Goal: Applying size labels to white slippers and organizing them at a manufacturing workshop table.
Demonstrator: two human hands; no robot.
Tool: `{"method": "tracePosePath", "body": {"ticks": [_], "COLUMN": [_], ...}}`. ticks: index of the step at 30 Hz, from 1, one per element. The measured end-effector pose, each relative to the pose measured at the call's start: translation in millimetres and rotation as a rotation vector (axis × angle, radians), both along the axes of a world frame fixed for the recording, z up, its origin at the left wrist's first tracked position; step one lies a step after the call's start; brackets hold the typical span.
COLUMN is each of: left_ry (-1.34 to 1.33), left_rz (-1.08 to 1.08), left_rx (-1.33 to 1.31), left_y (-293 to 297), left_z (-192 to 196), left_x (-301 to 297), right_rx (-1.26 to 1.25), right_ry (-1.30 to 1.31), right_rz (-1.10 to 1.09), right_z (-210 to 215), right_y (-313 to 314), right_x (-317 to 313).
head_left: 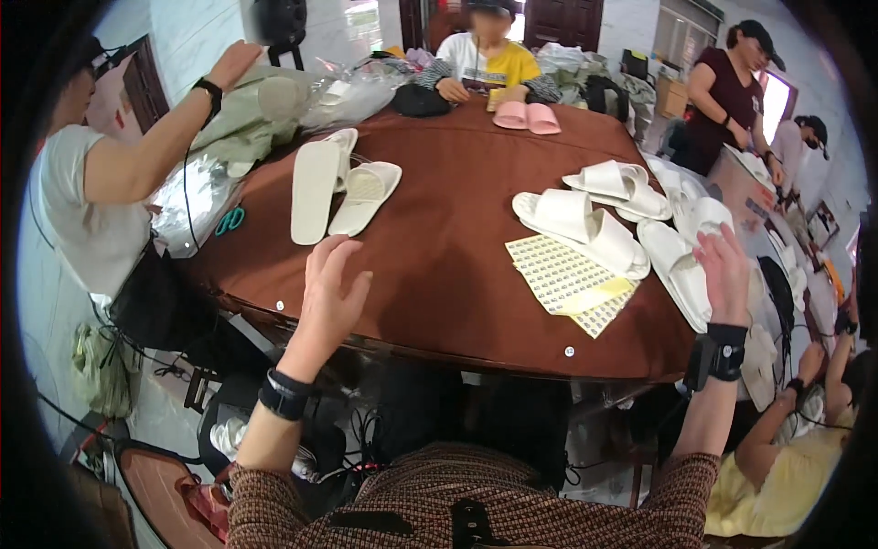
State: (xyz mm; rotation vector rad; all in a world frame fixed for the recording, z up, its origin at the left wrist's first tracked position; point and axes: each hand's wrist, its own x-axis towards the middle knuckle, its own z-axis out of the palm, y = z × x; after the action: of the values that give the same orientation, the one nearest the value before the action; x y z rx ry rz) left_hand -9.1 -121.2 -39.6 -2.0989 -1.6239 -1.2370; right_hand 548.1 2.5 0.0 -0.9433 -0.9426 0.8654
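My left hand (333,288) is raised over the near left part of the table, fingers apart and nothing in it. Just beyond it lie off-white slippers: one sole-up slipper (312,197) and beside it an upright slipper (368,194), with part of another behind. My right hand (725,274) is at the right edge of the table, its fingers stretched out beside a white slipper (679,270); whether it touches the slippers there is unclear. To its left sit more white slippers (581,229), overlapping sticker sheets (549,274) of pale yellow with rows of small marks.
A brown-covered table (439,265) spreads before me. Pink slippers (527,117) lie at its far side by a seated person (489,69). Teal scissors (230,220) rest near the left edge. People stand left and right; bags and plastic wrapping (343,96) crowd the far left.
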Motion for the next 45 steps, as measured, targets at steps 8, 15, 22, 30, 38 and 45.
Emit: {"method": "tracePosePath", "body": {"ticks": [8, 15, 22, 30, 38, 45], "left_ry": [0.175, 0.052, -0.088, -1.179, -1.318, -1.378], "left_rz": [0.422, 0.602, 0.635, -0.143, -0.557, -0.814], "left_rx": [-0.19, -0.519, -0.5, -0.559, -0.588, -0.66], "left_y": [81, 129, 154, 106, 65, 33], "left_z": [-26, -31, -32, 29, 71, 92], "left_x": [-94, -130, -146, -126, -77, -35], "right_rx": [-0.037, -0.014, -0.042, -0.055, -0.069, -0.071], "right_ry": [-0.138, -0.359, -0.503, -0.532, -0.583, -0.589], "right_rz": [0.195, 0.33, 0.354, 0.383, 0.47, 0.505], "right_z": [-17, 0, 9, 9, 6, 6], "right_y": [-27, -50, -68, -75, -79, -84], "right_x": [-42, -78, -92, -93, -107, -115]}}
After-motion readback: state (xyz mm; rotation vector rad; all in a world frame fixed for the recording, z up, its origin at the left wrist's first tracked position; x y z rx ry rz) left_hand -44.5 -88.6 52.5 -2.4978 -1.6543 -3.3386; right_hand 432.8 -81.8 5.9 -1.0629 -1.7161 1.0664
